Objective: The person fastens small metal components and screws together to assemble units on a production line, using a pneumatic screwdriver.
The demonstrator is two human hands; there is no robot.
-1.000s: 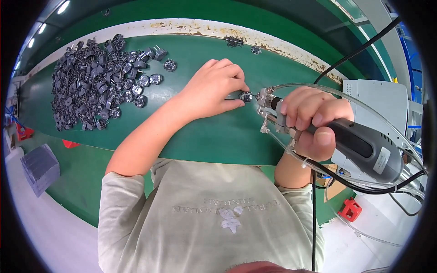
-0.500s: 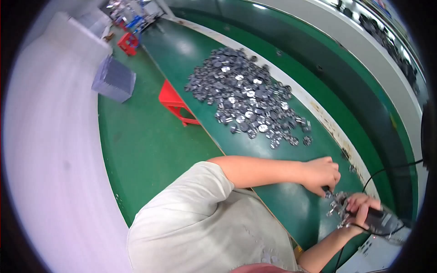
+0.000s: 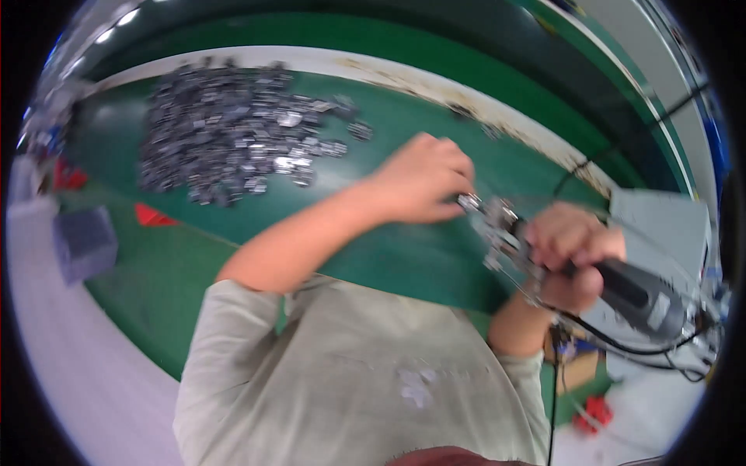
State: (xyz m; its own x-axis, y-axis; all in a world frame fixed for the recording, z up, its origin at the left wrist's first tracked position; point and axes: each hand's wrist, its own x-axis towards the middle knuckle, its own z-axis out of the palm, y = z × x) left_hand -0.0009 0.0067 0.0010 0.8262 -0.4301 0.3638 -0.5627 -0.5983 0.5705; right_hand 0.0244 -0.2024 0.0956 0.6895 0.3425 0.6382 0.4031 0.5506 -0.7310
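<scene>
My right hand [image 3: 571, 245] is wrapped round a dark grey corded power tool [image 3: 633, 291], its body pointing down to the right. A metal bracket or fixture [image 3: 505, 241] with small fittings surrounds the tool's front end; blur hides its details. My left hand [image 3: 427, 179] is closed, thumb and fingers pinching a small silver-and-dark part [image 3: 468, 202] right by that front end. Whether the part touches the tool I cannot tell. To the left, a large pile of small round dark-and-silver parts [image 3: 225, 132] lies on the green tabletop [image 3: 412, 260].
A pale ledge [image 3: 350, 66] runs along the table's back, with a few loose parts [image 3: 489, 130] beside it. A grey box-shaped unit [image 3: 660, 217] stands at the right, with black cables [image 3: 622, 338] nearby. A red stool [image 3: 155, 216] and a grey bin [image 3: 85, 245] are on the floor at left.
My view has swung to the right, so the pile appears farther left and the hands higher up. Both hands keep their holds, the left fingertips still at the tool's front end.
</scene>
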